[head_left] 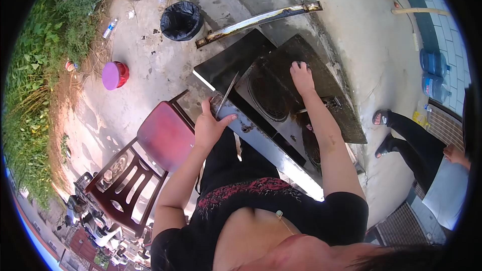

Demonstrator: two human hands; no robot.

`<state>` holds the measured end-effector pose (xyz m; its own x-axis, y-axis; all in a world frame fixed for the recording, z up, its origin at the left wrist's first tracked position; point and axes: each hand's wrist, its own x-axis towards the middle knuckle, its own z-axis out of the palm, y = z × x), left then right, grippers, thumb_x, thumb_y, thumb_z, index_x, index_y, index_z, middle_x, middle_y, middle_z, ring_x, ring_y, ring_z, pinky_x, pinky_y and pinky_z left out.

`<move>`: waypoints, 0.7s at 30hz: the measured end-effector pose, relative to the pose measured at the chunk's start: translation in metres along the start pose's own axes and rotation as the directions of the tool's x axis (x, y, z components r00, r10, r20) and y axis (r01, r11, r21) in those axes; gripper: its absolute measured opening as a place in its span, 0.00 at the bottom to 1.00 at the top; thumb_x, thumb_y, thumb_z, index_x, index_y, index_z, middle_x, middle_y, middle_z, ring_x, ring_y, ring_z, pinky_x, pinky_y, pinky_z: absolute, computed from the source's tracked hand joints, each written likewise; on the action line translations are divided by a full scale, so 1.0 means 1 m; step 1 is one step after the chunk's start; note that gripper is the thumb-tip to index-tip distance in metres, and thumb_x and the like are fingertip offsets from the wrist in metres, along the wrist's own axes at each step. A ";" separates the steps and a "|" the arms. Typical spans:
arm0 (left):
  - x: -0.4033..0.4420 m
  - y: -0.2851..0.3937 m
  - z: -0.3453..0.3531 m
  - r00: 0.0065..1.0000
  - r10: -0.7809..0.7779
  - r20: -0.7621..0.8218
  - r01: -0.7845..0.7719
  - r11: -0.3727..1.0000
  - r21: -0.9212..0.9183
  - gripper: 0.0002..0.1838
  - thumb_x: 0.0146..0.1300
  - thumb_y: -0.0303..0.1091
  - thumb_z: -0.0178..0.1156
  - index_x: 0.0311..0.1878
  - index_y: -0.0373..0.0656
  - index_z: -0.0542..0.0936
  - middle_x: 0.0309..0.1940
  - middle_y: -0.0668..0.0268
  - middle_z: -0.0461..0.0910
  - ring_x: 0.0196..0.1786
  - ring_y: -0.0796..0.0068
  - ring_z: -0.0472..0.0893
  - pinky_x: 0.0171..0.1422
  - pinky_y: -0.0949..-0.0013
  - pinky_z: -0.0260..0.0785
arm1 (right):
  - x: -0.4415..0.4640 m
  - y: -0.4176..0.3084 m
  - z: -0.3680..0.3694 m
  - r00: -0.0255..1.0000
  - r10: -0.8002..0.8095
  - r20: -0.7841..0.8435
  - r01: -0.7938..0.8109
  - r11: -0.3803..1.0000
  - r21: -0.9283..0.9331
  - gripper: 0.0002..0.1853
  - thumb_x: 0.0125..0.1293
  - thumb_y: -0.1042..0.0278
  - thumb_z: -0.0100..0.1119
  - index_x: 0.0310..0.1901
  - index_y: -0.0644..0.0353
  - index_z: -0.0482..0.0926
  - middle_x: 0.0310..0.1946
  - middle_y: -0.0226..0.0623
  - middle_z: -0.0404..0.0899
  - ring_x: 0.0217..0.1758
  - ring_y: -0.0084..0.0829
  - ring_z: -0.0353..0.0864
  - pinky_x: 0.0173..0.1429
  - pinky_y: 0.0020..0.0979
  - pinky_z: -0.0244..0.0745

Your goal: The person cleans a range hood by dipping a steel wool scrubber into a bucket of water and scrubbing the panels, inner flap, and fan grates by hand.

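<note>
My left hand (213,125) is at the near left corner of an opened metal appliance casing (256,138), thumb and fingers around its edge. A thin pointed metal tool (229,90) lies slantwise beside that hand, across the casing's corner. My right hand (302,77) rests on a dark, grimy panel (321,82) with its fingers curled; what they hold, if anything, is hidden. Below the panel, the casing shows a round dark part (268,94) and a second one (311,145) partly under my right forearm. A glossy black panel (236,60) lies beyond the left end.
A rusty metal strip (258,19) lies beyond the panels, near a black-lined bin (182,21). To the left are a red chair (165,133) and a red stool with a purple top (115,75). Another person's legs (411,130) and water bottles (434,63) are at the right.
</note>
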<state>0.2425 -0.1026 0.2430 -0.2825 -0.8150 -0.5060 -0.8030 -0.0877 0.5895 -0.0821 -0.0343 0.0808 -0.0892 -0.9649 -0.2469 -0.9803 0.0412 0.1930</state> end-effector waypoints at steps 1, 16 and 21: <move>0.000 -0.005 0.004 0.999 0.042 -0.032 -0.041 0.999 0.027 0.43 0.42 0.55 0.69 0.56 0.42 0.60 0.29 0.49 0.78 0.34 0.49 0.79 0.36 0.58 0.70 | -0.028 0.008 0.008 0.999 0.018 0.042 -0.017 0.999 -0.035 0.10 0.55 0.70 0.51 0.40 0.57 0.75 0.50 0.31 0.63 0.52 0.36 0.63 0.45 0.34 0.73; -0.001 -0.012 0.009 0.998 0.018 -0.064 -0.021 0.999 -0.037 0.44 0.41 0.53 0.70 0.56 0.42 0.59 0.36 0.49 0.78 0.40 0.50 0.79 0.42 0.58 0.70 | 0.057 -0.017 -0.068 0.956 0.007 -0.294 0.046 0.984 0.174 0.10 0.53 0.72 0.50 0.39 0.55 0.72 0.38 0.31 0.67 0.46 0.34 0.68 0.42 0.31 0.75; 0.000 -0.005 0.002 0.998 -0.062 0.013 0.063 0.988 -0.140 0.42 0.40 0.51 0.71 0.55 0.43 0.61 0.29 0.52 0.79 0.33 0.53 0.79 0.37 0.60 0.71 | 0.084 -0.024 -0.037 0.997 -0.053 -0.064 0.055 0.998 0.032 0.12 0.53 0.71 0.50 0.41 0.54 0.73 0.44 0.30 0.67 0.50 0.33 0.66 0.45 0.30 0.73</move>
<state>0.2458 -0.1006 0.2388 -0.2388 -0.8007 -0.5494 -0.7378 -0.2182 0.6388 -0.0599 -0.1262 0.0908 -0.0255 -0.9803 -0.1957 -0.9890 -0.0039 0.1481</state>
